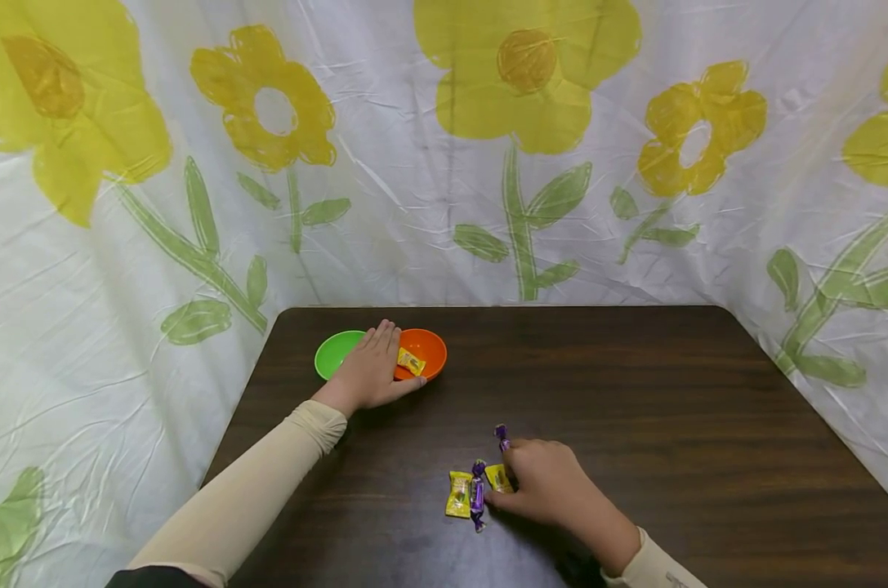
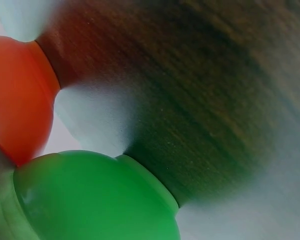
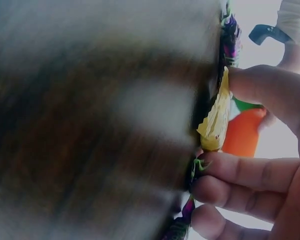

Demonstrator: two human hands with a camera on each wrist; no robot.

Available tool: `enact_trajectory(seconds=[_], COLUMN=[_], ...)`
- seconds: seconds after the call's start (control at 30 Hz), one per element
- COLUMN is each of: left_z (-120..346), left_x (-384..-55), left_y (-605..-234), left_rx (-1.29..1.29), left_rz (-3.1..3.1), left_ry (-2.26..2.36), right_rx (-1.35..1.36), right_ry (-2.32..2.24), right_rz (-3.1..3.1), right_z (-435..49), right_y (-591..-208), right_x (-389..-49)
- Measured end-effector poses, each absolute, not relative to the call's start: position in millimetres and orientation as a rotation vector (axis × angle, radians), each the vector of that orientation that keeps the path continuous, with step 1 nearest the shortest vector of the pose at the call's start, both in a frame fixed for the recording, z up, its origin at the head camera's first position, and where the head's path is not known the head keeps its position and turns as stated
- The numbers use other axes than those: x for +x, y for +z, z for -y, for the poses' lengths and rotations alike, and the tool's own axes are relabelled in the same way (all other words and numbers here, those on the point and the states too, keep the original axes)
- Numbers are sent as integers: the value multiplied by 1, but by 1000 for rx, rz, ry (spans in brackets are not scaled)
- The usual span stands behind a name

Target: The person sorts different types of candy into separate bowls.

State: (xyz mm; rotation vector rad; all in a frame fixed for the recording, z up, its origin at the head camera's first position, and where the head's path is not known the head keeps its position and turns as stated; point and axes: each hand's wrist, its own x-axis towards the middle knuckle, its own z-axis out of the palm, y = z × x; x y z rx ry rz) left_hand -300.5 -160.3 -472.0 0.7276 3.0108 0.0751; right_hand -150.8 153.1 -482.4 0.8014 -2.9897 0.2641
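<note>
My left hand [image 1: 370, 367] lies with straight fingers over the adjoining rims of a green bowl [image 1: 331, 353] and an orange bowl [image 1: 434, 351], its thumb along the orange bowl's near side. A yellow-wrapped candy [image 1: 412, 361] lies inside the orange bowl; part of the green bowl's inside is hidden by the hand. My right hand [image 1: 550, 482] pinches another yellow-wrapped candy [image 3: 216, 122] end to end between thumb and index finger, low at the tabletop. A purple-wrapped candy [image 1: 477, 496] is by the thumb tip, and a second purple candy [image 1: 502, 437] shows beyond the fingertips.
One more yellow candy [image 1: 458, 494] lies left of the purple one by the thumb. Everything stands on a dark wood-grain table [image 1: 635, 367]. Behind it and along its sides hangs a white curtain [image 1: 385, 245] with painted yellow flowers.
</note>
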Motion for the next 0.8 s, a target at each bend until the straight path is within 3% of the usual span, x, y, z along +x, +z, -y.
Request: enact_trajectory(seconds=[0.8], left_z=[159], left_x=[-299], left_y=[-470], left_rx=[704], left_rz=[-3002], left_ry=[48], right_rx=[762], right_ry=[291], right_rz=[2970], right_z=[-152], right_y=[-484], right_x=[-150])
